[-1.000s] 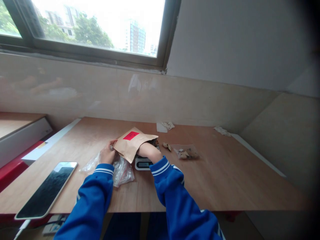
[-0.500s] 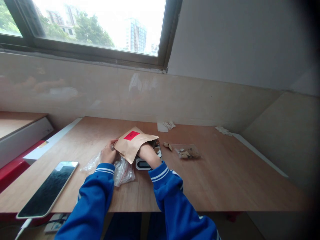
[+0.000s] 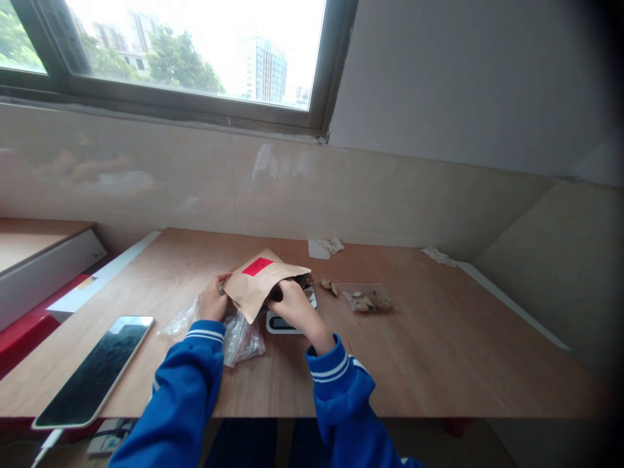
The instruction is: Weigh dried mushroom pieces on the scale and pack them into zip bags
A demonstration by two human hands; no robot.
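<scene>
My left hand grips the closed end of a brown paper bag with a red label, holding it tilted with its mouth to the right. My right hand is at the bag's mouth, its fingertips inside and hidden, so what they hold does not show. Under the bag stands a small digital scale with dried brown slices on its pan, partly covered. Clear plastic bags lie below the left hand. Right of the scale are loose dried pieces and a clear bag of similar pieces.
A phone with a white charging cable lies at the table's left. Crumpled tissue and a white paper rest at the back, with another tissue farther right. A tiled wall and a window rise behind the wooden table.
My right hand has drawn partly out of the paper bag, toward the right and toward me, so its back now shows. My left hand keeps its grip on the bag.
</scene>
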